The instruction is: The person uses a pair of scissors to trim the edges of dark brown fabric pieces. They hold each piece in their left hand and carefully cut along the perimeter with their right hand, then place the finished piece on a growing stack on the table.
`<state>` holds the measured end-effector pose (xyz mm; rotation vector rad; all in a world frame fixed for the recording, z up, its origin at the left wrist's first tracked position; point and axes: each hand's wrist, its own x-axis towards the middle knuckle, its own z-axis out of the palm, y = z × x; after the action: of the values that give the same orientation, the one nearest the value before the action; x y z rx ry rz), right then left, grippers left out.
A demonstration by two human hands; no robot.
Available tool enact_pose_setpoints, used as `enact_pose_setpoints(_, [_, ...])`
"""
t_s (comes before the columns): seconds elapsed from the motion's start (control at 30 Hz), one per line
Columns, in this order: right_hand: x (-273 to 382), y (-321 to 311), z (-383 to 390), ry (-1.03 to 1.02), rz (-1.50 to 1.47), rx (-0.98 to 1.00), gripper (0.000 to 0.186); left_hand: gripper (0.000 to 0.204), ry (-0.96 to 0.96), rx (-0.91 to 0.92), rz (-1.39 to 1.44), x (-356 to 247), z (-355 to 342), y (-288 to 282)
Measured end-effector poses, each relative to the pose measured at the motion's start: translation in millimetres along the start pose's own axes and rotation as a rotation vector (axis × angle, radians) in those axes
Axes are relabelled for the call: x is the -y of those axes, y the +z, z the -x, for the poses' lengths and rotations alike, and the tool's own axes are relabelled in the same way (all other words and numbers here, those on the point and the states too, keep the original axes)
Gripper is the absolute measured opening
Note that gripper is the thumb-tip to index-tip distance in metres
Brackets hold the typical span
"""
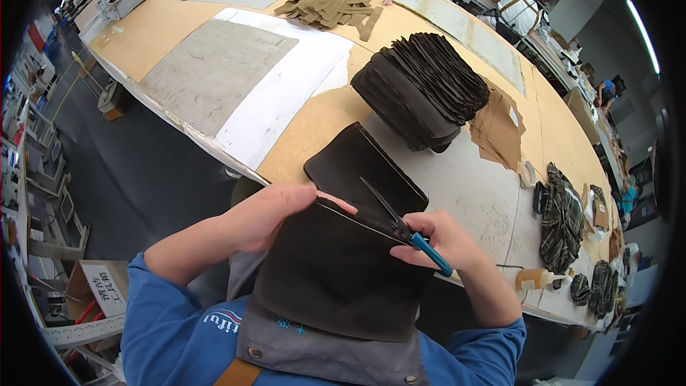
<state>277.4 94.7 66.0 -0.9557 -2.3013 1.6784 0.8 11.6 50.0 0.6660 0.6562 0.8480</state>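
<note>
A dark brown, flat sewn panel [343, 271] hangs upright in front of my apron, its upper edge running between my two hands. My left hand [275, 211] grips the left end of that edge, thumb on top and a finger stretched behind it. At the right end, my right hand [454, 239] holds scissors [431, 252] with blue handles, and its thumb and fingers also pinch the panel's edge. The dark blades point up and to the left, away from me. Just beyond, a second dark panel [364, 161] lies on the table.
A tall pile of folded dark panels [418, 89] stands on the table [300, 136] behind. Brown paper pieces [500, 129], a tape roll [527, 174], a plaid bundle [561, 218] and a glue bottle [536, 279] lie right. Olive strips [329, 6] lie at the far side.
</note>
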Motion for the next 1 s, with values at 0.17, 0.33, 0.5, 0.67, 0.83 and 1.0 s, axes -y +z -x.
enact_pose_setpoints(0.17, [-1.9,-1.2,-1.5,-0.042,0.055,0.03,0.034,0.029,0.009,-0.052,-0.118,8.7,9.2,-4.4])
enact_pose_setpoints(0.33, [2.5,-14.9,-17.3,-0.207,0.451,0.053,0.061,0.029,0.022,0.014,-0.135,4.8,7.1,0.2])
enact_pose_setpoints(0.5, [17.2,-22.1,-25.6,-0.208,0.642,0.185,0.07,0.029,0.04,0.049,-0.108,8.3,4.9,-4.6])
enact_pose_setpoints(0.67, [20.7,-23.6,-28.9,-0.184,0.611,0.236,0.068,0.028,0.025,0.077,-0.049,9.4,4.9,-7.7])
enact_pose_setpoints(0.83, [21.4,-20.3,-27.1,-0.214,0.592,0.202,0.066,0.029,0.023,0.085,-0.019,10.0,5.1,-9.1])
enact_pose_setpoints(1.0, [19.1,-18.7,-26.8,-0.195,0.616,0.183,0.065,0.027,0.019,0.064,-0.008,11.1,4.0,-9.3])
